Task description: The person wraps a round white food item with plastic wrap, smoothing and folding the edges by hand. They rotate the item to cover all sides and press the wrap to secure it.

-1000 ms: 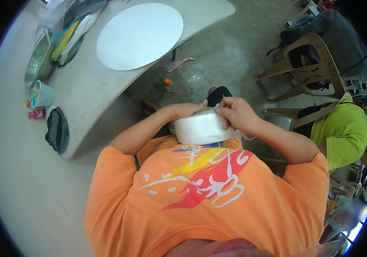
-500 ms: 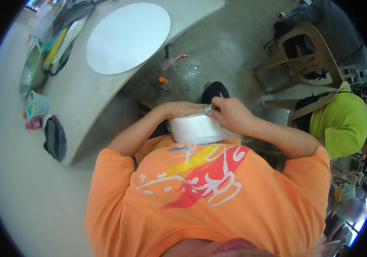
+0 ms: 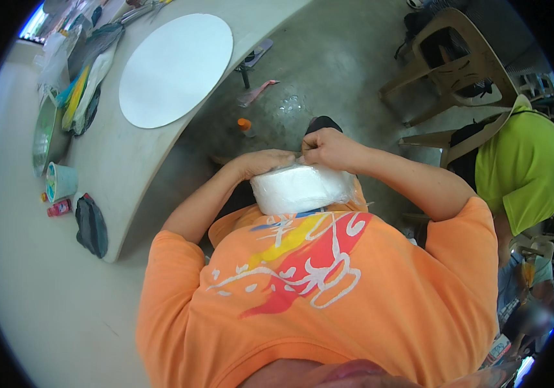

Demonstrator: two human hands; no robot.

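In my lap sits a thick, rounded white bundle (image 3: 303, 189), with clear plastic film (image 3: 347, 189) around it that shows loose and wrinkled at its right side. My left hand (image 3: 265, 161) is laid over the bundle's far left edge and holds it, its fingers pointing toward my right hand. My right hand (image 3: 334, 150) is closed in a pinch at the far top edge, on what looks like the film. The fingertips of both hands nearly meet there, and the pinched part is mostly hidden.
A pale table (image 3: 128, 161) curves along the left, bearing a white oval board (image 3: 176, 71), a metal basin (image 3: 47, 136), a tub (image 3: 62, 181) and a dark cloth (image 3: 91, 226). An orange-capped bottle (image 3: 244, 125) stands on the floor. A person in green (image 3: 522, 165) sits at right near brown chairs (image 3: 458, 64).
Both hands have shifted slightly left, and the right hand's pinch remains at the bundle's far edge. More loose film shows at the bundle's right side. The view has turned a little.
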